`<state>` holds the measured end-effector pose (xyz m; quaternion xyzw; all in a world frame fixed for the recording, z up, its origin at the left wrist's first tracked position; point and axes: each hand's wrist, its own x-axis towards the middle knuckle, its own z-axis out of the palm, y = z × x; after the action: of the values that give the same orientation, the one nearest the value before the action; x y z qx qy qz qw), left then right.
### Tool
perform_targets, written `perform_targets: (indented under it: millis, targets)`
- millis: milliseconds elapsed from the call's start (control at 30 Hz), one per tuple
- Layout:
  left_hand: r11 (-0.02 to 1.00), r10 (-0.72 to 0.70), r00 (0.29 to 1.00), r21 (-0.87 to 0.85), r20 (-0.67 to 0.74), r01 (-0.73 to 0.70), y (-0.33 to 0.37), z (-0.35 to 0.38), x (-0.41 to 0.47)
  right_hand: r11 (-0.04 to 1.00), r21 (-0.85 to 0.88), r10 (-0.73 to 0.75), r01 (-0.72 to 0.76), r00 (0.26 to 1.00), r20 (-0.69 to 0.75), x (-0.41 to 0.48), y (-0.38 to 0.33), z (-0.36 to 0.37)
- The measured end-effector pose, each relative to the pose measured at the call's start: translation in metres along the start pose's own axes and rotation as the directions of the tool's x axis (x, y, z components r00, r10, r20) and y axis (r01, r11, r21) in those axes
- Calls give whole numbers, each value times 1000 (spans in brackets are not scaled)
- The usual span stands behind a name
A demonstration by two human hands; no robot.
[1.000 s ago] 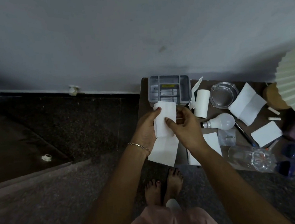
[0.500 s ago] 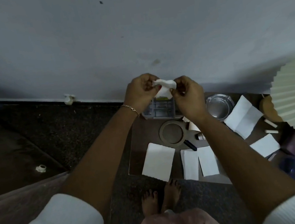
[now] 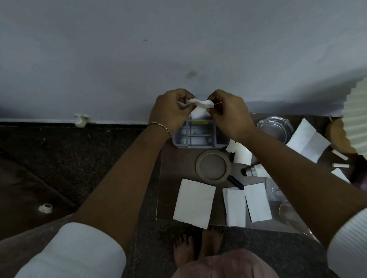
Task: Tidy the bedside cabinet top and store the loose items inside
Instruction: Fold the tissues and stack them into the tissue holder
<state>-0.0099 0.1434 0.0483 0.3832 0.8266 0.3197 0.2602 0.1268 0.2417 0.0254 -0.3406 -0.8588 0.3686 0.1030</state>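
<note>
My left hand (image 3: 170,110) and right hand (image 3: 232,115) have lifted the tissue (image 3: 199,106) from low by the tabletop's (image 3: 177,169) front edge to above the grey organiser (image 3: 198,139). A second ago my grip held it as a flat folded sheet; now it is bunched between my fingertips.

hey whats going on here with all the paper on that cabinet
A person stands at the bedside cabinet with both hands raised near the wall. The left hand and right hand each pinch a crumpled white tissue, holding it above a grey organiser box. The top is cluttered: flat white sheets, a magnifying glass and a glass dish lie loose on it.
</note>
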Motion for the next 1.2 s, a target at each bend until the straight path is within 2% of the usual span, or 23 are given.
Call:
perform_targets:
  millis: [133,233,300,400,500,567,700,800,867,1033,1200]
  targets:
    - [999,-11,1000,-30,28,11,-2,2,-2,1000,-3,10,-10,1000,-3,-2,1,4]
    - [999,-4,1000,-47,-2,4,-4,5,-8,999,46,24,-21,998,-65,-13,0,5]
    - [998,8,998,-59,-58,-11,-4,7,-17,994,108,52,-36,987,-150,-27,-4,5]
    - [996,-15,973,-87,-231,-6,-3,10,-41,974,220,110,-48,954,-280,-55,-9,6]
    - [978,-118,941,-203,-318,54,-5,15,-78,929,337,257,-153,922,-290,-91,-15,15]
    - [951,-224,933,-274,-281,146,-11,21,-106,887,404,343,-223,905,-253,-117,-19,23]
    - [870,-421,893,-348,-159,349,-38,39,-155,866,335,461,-371,852,-248,-172,-23,47]
    - [802,-547,837,-265,31,535,-61,56,-182,819,193,573,-540,782,-244,-214,-27,69]
    - [829,-535,840,-133,92,543,-73,68,-197,787,136,617,-602,758,-210,-236,-29,84]
    - [887,-448,892,149,51,437,-79,89,-210,751,120,661,-650,734,-155,-259,-30,111]
    - [874,-443,897,217,-9,434,-75,99,-207,752,81,658,-654,736,-159,-256,-28,117]
